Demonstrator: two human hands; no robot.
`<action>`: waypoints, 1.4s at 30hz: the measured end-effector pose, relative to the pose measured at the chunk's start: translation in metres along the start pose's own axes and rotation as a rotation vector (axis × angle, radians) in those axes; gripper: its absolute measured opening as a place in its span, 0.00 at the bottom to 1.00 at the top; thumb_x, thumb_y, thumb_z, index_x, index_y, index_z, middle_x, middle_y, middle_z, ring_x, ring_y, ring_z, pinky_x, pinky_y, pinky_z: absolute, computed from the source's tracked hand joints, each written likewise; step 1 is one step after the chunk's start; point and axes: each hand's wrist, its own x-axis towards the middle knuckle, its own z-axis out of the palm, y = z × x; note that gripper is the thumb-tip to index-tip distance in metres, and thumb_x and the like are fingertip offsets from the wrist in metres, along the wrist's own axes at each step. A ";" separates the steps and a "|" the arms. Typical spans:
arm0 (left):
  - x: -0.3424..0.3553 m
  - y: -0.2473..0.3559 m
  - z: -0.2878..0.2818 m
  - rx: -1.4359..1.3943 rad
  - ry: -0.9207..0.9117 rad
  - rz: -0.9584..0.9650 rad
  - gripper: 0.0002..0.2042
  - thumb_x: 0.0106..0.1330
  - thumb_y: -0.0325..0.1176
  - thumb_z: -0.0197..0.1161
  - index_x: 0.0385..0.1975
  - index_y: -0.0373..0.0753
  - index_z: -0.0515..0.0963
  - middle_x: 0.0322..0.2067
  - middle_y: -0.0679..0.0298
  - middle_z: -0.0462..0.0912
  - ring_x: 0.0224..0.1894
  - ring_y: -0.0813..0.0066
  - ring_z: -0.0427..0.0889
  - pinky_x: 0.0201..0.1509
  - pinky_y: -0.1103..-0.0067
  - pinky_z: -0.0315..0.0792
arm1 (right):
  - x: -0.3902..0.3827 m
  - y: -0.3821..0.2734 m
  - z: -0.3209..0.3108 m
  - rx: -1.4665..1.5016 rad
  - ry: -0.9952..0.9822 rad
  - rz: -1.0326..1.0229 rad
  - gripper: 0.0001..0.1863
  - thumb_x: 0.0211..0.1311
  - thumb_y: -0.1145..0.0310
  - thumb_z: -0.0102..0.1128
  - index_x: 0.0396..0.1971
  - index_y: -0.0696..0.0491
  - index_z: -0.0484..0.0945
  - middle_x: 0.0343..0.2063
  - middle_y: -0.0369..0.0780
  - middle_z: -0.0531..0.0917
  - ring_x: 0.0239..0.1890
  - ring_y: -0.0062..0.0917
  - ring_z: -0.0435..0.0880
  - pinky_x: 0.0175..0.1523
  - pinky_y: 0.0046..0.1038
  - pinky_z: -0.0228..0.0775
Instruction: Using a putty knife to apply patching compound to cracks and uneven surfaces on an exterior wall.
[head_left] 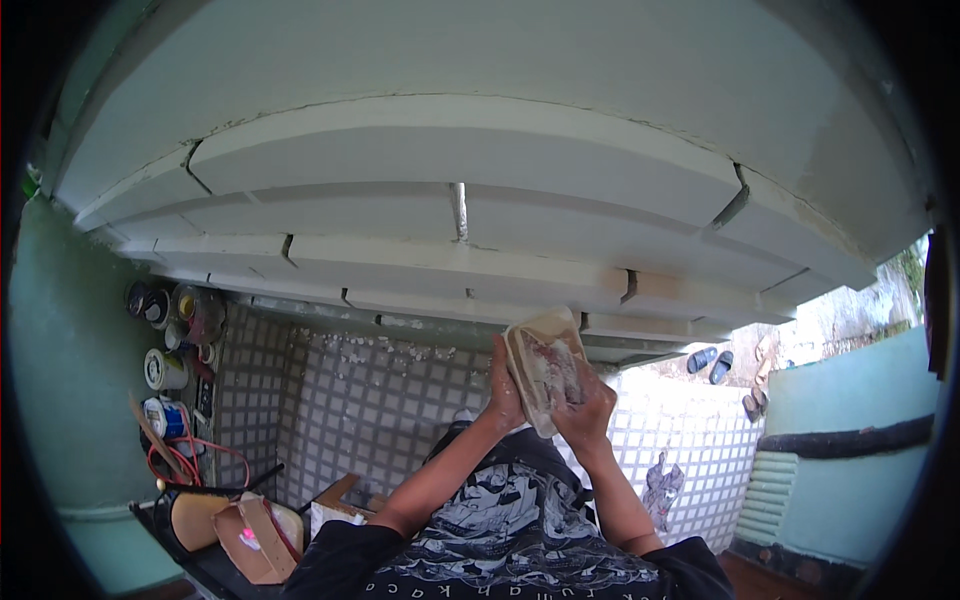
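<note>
A pale, roughly rectangular shallow tub (530,341) with whitish paste and reddish smears inside is tilted up in front of my chest. My left hand (504,388) is wrapped round its left side. At its lower right, my right hand (585,405) has its fingers curled in over the paste; whether they hold a small tool there I cannot make out. White residue marks the skin of both hands. Just beyond the tub stands a stepped white ledge (450,155) with dark gaps at its joints.
Paint cans and buckets (166,369) line the left wall, near a red hose (235,450). A chair (200,520) at lower left bears an open cardboard box (262,540). White crumbs dot the tiled floor (340,430). A rag (662,487) and slippers (721,365) lie right.
</note>
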 end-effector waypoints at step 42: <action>0.029 -0.022 0.033 -0.046 -0.096 -0.162 0.40 0.62 0.70 0.37 0.64 0.43 0.61 0.58 0.57 0.70 0.58 0.57 0.71 0.62 0.62 0.67 | 0.025 0.010 -0.090 1.144 0.372 0.501 0.15 0.60 0.74 0.62 0.45 0.62 0.76 0.38 0.38 0.83 0.36 0.16 0.80 0.42 0.20 0.73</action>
